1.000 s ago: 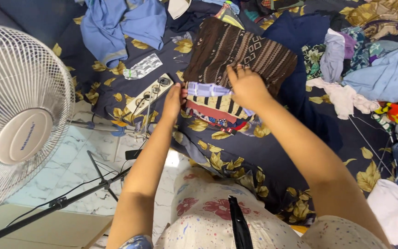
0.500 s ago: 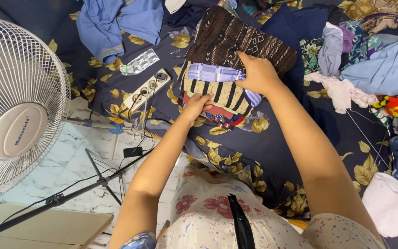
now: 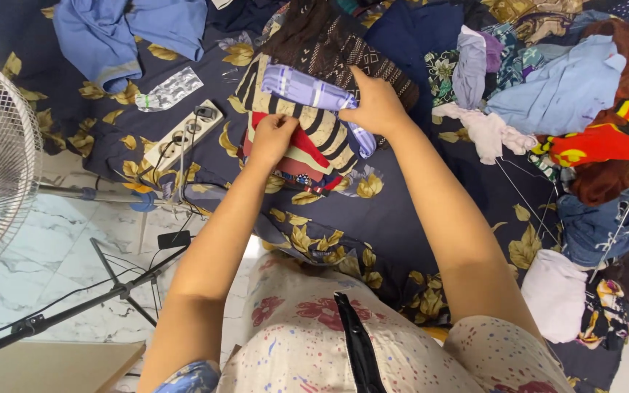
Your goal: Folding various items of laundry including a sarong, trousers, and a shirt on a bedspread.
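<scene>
Right hand (image 3: 374,104) on lilac cloth (image 3: 307,89)

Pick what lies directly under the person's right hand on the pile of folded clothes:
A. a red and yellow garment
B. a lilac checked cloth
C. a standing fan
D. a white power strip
B: the right hand presses on the lilac checked cloth, which lies atop the striped folded piece gripped by the left hand.

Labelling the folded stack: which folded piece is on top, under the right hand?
The lilac checked cloth, folded narrow. The right hand presses its end. It lies across the cream-and-black striped piece, which the left hand grips, above the red one.
</scene>
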